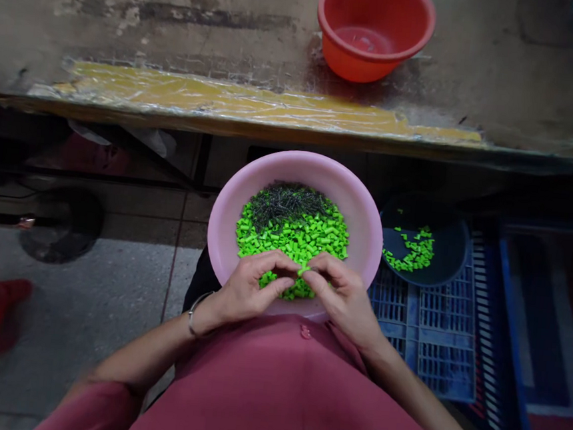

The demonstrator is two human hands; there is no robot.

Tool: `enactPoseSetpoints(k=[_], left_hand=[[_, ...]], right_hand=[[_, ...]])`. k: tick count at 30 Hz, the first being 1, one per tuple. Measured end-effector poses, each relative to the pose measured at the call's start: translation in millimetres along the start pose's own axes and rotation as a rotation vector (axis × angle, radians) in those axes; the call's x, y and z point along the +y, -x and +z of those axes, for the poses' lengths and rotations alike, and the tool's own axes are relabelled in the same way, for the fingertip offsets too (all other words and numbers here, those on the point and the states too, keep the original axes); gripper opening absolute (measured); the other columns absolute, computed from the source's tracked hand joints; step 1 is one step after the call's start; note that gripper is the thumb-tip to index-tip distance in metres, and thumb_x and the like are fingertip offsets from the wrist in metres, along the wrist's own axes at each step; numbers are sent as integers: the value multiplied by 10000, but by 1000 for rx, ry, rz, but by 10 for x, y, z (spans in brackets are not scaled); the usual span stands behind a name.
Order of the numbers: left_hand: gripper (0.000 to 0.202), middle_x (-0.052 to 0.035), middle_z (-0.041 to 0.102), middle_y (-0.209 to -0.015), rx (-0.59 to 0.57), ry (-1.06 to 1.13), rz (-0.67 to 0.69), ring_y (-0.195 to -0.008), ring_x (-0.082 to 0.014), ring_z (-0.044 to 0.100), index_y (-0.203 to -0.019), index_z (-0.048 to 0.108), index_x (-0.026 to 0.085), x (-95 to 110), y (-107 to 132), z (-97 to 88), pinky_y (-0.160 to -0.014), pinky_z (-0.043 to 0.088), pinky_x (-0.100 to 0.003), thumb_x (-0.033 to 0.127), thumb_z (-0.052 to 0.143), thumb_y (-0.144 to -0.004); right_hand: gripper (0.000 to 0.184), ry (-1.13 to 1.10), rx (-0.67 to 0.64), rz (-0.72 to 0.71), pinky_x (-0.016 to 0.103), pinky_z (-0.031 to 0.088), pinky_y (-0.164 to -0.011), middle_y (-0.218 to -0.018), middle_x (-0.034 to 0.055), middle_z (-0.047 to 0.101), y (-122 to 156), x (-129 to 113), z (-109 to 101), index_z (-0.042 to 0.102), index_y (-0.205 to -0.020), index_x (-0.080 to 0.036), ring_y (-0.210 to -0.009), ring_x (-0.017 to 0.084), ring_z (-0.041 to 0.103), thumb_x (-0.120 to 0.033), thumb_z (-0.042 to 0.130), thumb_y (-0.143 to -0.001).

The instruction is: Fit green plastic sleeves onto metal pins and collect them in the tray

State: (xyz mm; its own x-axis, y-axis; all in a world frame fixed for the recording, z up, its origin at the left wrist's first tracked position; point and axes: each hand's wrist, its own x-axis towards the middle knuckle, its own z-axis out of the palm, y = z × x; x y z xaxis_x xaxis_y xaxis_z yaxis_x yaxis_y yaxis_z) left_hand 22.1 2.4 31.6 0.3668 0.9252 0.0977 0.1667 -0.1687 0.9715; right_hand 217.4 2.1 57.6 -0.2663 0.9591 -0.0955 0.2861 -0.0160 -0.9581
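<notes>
Two hands, one green piece: your left hand [255, 282] and right hand [342, 297] meet over one pink basin [224, 203].
Right thumb and finger pinch the green piece [303, 271]; can't tell if your left fingertips, right beside it, grip too. One dark heap [287, 205] covers the far part of the loose green pieces [309, 236], too many to count; your hands block the near part. One dark basin [450, 263] to the right, one red bowl [372, 63] on the table [205, 50].
</notes>
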Motion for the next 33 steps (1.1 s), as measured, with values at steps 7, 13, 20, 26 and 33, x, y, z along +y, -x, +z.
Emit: enactPoseSetpoints(k=[7,13,20,26,33], left_hand=[[132,-50,667,-904,96,-419,-145,-834,-166,623,-1009,638,148,-331,-16,-387,-777,491,-309,178,564,-903],[110,-52,644,-839,-38,-714,-159,-791,-189,604,-900,624,154,-405,2,-416,-719,475,-312,156,516,-920],[199,-88,618,-930,-287,-878,-85,-873,-207,588,-925,651,141,-447,-56,-220,-788,499,-332,149,453,-945],[297,-124,637,-1047,-367,-1045,15,-955,-225,595,-1026,640,109,-587,-5,-7,-873,522,-355,31,384,-898],[322,-144,686,-925,-306,-1024,-43,-864,-249,638,-930,669,100,-708,17,35,-816,553,-404,-4,379,-836]], right_hand=[[117,427,861,102,330,444,-637,-708,11,603,172,543,-1045,664,-808,-209,-645,185,570,-323,685,-826],[197,747,944,226,397,454,-638,-806,82,617,148,1008,-1570,653,-833,-210,-686,258,593,-296,780,-709],[157,733,333,-390,336,485,-778,-938,65,665,-331,120,-585,661,-1009,-188,-871,204,626,-172,525,-933],[227,1064,-592,-407,332,444,-678,-854,135,661,-1015,77,410,689,-892,-107,-822,235,592,-98,466,-936],[262,1093,-760,-437,351,451,-679,-956,139,657,-1128,300,613,687,-879,-106,-921,266,554,-158,445,-967]])
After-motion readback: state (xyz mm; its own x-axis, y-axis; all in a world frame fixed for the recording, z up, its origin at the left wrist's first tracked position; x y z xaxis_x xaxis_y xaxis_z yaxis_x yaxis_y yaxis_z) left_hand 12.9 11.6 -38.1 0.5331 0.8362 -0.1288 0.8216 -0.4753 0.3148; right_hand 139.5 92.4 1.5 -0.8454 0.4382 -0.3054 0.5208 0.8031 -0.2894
